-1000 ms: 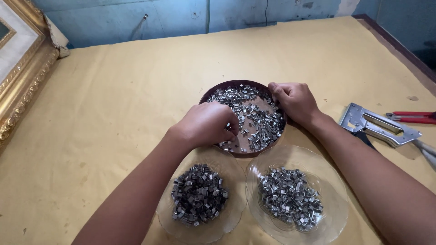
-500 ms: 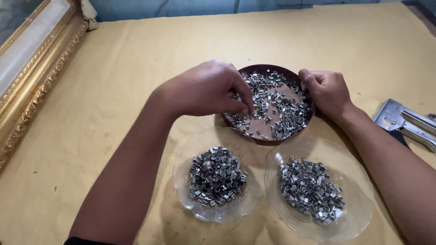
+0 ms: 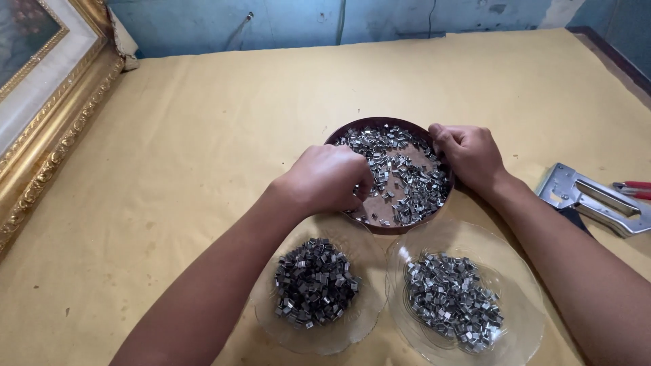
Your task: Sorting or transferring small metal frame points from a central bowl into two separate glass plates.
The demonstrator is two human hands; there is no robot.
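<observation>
A round brown dish sits in the middle of the table and holds many small shiny metal clips. My left hand hovers over the dish's left side with its fingers curled down among the clips; what the fingertips pinch is hidden. My right hand grips the dish's right rim. Nearer to me stand two clear glass plates. The left glass plate carries a darker heap of clips. The right glass plate carries a brighter heap.
A metal staple gun lies at the right, with red-handled pliers just beyond it. An ornate gold picture frame runs along the left edge. Tan paper covers the table, and a blue wall stands behind.
My left hand has come back down into the left side of the brown dish after hovering higher above it. The view has shifted slightly. My right hand stays on the rim.
</observation>
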